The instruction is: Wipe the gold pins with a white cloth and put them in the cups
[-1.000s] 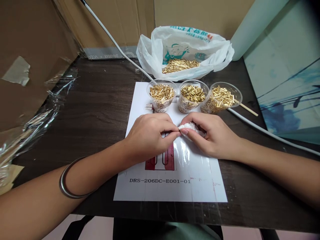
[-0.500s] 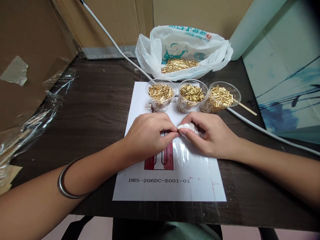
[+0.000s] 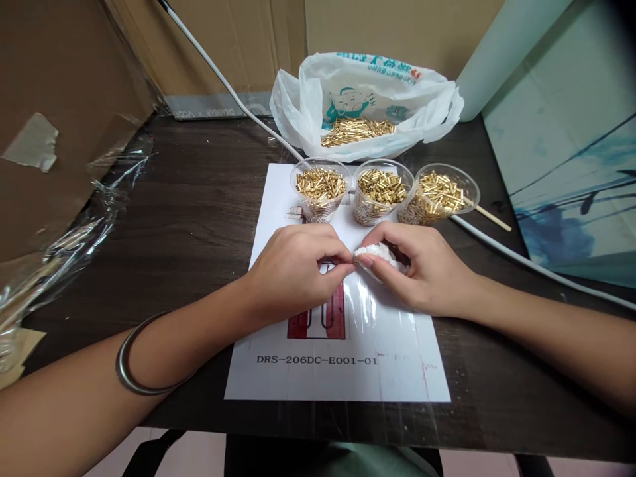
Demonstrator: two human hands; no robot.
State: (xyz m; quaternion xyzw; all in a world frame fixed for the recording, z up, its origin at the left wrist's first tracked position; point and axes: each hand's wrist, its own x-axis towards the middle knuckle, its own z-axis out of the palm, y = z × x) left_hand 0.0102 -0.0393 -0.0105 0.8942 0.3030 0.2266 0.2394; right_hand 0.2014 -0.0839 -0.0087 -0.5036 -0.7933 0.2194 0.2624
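My left hand point(image 3: 293, 268) and my right hand point(image 3: 422, 268) rest together on a white printed sheet point(image 3: 338, 371) under clear film. My right hand is closed round a small white lumpy piece point(image 3: 375, 252). My left hand pinches something tiny at that piece's left edge; I cannot make out what. Just beyond my fingers stand three clear plastic cups of small gold metal pins: a left cup point(image 3: 320, 188), a middle cup point(image 3: 383, 190) and a right cup point(image 3: 442, 193).
A white plastic bag point(image 3: 365, 99) holding more gold pins lies behind the cups. A white cable point(image 3: 521, 263) runs across the dark table point(image 3: 193, 212). A thin wooden stick point(image 3: 489, 217) lies by the right cup. Crumpled clear film point(image 3: 64, 245) and cardboard are at the left.
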